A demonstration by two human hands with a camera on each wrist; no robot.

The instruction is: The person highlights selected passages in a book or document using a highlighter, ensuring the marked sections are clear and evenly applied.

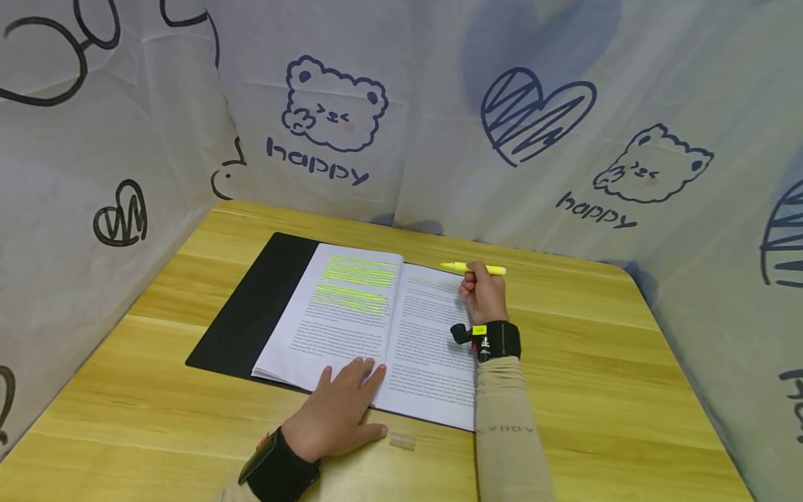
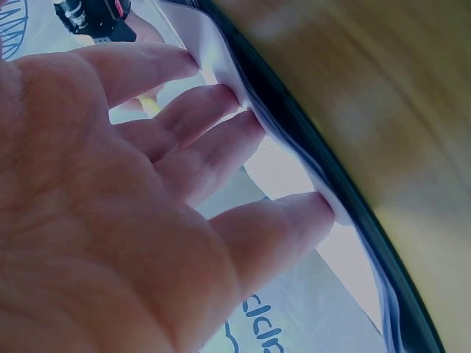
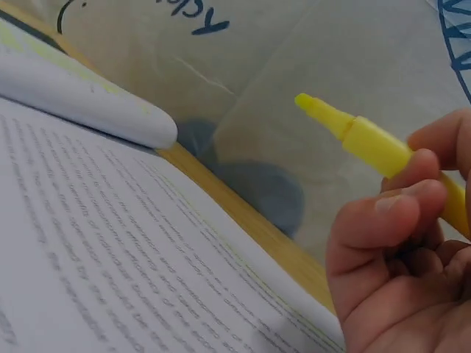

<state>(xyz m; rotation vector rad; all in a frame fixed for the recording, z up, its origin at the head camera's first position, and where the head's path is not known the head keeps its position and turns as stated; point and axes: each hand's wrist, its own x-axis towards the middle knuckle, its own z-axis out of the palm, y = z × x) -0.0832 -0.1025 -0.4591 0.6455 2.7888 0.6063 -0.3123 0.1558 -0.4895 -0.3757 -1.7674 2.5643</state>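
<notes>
An open book (image 1: 351, 335) with a black cover lies on the table, its left page marked by bands of yellow highlighting. Faint yellow lines also show near the top of the right page (image 3: 169, 243). Pinched in my right hand (image 1: 486, 296) is a yellow highlighter (image 1: 458, 266), uncapped, its tip pointing left above the right page's top edge. My left hand (image 1: 341, 411) rests with spread, straight fingers on the book's lower edge near the spine. In the left wrist view those fingertips (image 2: 316, 209) press against the pages.
A small translucent piece (image 1: 402, 440) lies on the wooden table (image 1: 583, 390) just right of my left thumb. White cloth (image 1: 433, 139) with bear and heart drawings hangs behind the table and on both sides.
</notes>
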